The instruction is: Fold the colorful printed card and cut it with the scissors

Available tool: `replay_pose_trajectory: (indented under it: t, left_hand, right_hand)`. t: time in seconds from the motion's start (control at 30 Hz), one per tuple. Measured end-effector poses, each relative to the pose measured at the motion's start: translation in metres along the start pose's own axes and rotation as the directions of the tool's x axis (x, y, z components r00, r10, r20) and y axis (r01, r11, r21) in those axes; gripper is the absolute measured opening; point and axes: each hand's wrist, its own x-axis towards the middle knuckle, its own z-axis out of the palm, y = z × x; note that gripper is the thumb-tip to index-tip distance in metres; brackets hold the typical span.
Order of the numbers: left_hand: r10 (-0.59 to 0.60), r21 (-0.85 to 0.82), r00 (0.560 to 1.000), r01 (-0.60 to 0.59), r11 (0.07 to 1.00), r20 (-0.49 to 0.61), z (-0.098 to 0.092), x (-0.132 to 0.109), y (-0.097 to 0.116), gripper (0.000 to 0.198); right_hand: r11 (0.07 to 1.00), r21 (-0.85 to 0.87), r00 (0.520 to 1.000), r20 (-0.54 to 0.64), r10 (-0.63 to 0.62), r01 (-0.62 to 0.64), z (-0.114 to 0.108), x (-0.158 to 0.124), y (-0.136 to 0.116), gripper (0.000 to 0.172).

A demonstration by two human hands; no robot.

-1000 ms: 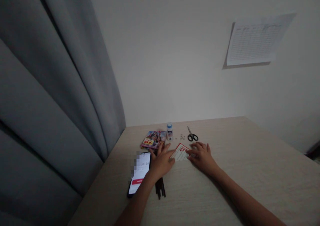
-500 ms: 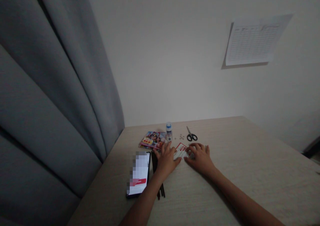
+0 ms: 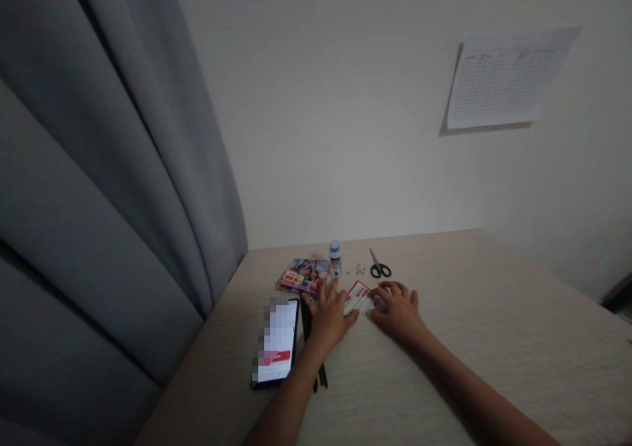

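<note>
Has a card [image 3: 359, 298] on the bench [image 3: 469, 288] between the left hand [image 3: 330, 311] and the right hand [image 3: 399, 308], one corner turned away, red print showing. Touches its left side with the left fingers [image 3: 332, 291], spread apart and not closed around anything. Meets its right side with the right fingers [image 3: 390, 289], bent over the print; cannot tell whether pinching or only pressing. Looks like steadying or flattening, with the card in place but not released. Shows no clear cut or fold, though too small and too covered to be sure. Uses neither the scissors [image 3: 377, 262], lying beyond the right hand, nor the bottle [image 3: 335, 262], upright just past the left fingers. Has the bits [image 3: 359, 272] loose between those two, apparently not placed on anything. Includes also the stack [image 3: 303, 273], the dark sticks [image 3: 306, 318], partly hidden by the left hand, and the lit phone [image 3: 276, 337]. Seems unfinished, judging by so much lying loose; cannot tell how much remains.
</note>
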Motion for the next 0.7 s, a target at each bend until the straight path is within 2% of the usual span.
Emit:
replay_pose_trajectory:
  t: [0.33,0.7]
  left_hand:
    - [-0.001,-0.026,0.999,0.000,1.000,-0.034,0.008,0.002,-0.005,0.044]
    - [-0.016,-0.025,1.000,0.016,1.000,-0.015,0.005,0.001,-0.005,0.046]
  right_hand:
    - [0.997,-0.007,0.996,0.045,0.072,-0.072,0.000,0.006,0.019,0.046]
    - [0.996,-0.029,0.996,0.040,0.085,-0.083,-0.001,0.007,0.034,0.039]
